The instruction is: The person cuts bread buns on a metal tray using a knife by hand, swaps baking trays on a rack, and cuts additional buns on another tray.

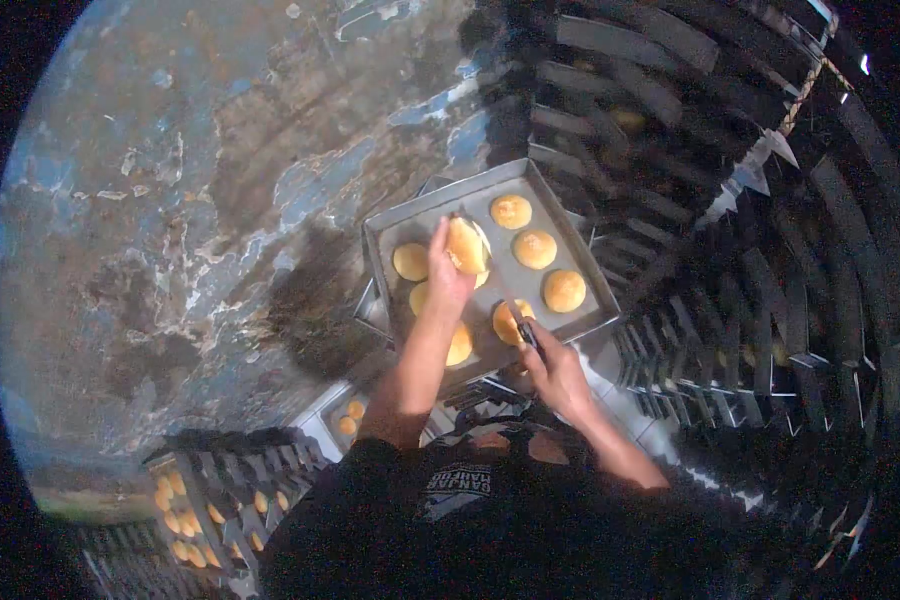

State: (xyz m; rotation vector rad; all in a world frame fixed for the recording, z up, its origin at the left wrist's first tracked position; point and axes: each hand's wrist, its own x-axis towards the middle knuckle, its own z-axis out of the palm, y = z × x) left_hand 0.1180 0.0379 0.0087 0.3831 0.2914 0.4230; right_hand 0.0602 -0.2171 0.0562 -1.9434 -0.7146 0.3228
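Several round golden buns lie on a metal tray (pixel 598 296). My left hand (pixel 450 272) holds a bun (pixel 465 246) above the tray's left half, and a pale edge shows along the bun's right side. My right hand (pixel 555 370) is closed around the dark handle of a knife (pixel 526 330) at the tray's lower edge. The knife's blade points up over a bun (pixel 508 322); whether it touches the bun cannot be made out. Three buns stand at the right of the tray, among them a middle one (pixel 535 249).
More tray edges (pixel 372 308) show beneath the tray. A worn, patchy wall (pixel 220 200) fills the left. Dark racks (pixel 770 350) stand at the right. At the lower left are a rack with buns (pixel 180 510) and a small tray of buns (pixel 348 418).
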